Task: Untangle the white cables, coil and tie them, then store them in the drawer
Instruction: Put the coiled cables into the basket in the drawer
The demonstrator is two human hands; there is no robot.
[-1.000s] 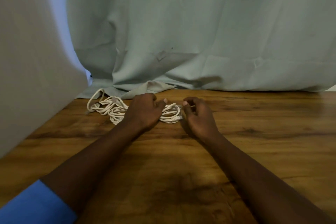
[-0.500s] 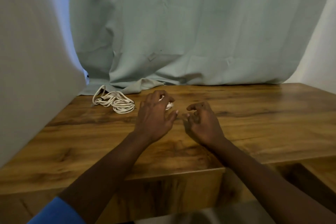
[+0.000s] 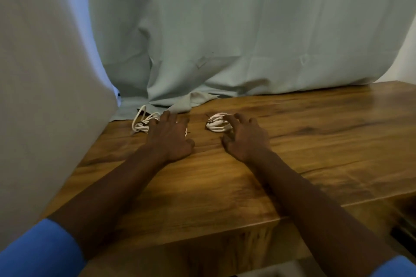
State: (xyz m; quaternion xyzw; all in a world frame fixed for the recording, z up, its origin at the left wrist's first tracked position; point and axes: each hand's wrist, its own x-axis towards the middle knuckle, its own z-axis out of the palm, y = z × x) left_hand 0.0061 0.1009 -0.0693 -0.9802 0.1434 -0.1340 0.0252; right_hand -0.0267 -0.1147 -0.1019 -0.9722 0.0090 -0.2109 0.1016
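Left coil (image 3: 144, 122) and right coil (image 3: 218, 123) lie apart on worktop (image 3: 315, 141), each tied, I judge. Left hand (image 3: 169, 138) spread over one, right hand (image 3: 245, 140) spread touching other; neither grips. Drawer storing not yet done.

Wooden tabletop (image 3: 315, 153), with pale green cloth (image 3: 225, 29) hung behind and its hem spilling onto the far edge. Two white cable bundles lie apart near that hem. The left bundle (image 3: 142, 122) is looser, the right bundle (image 3: 216, 122) compact. Left hand (image 3: 168, 139) is spread over the left bundle's near side. Right hand (image 3: 246, 139), fingers splayed, touches the right bundle. Blue sleeve (image 3: 40, 252) on the left forearm. White sheet (image 3: 45, 74) at left.
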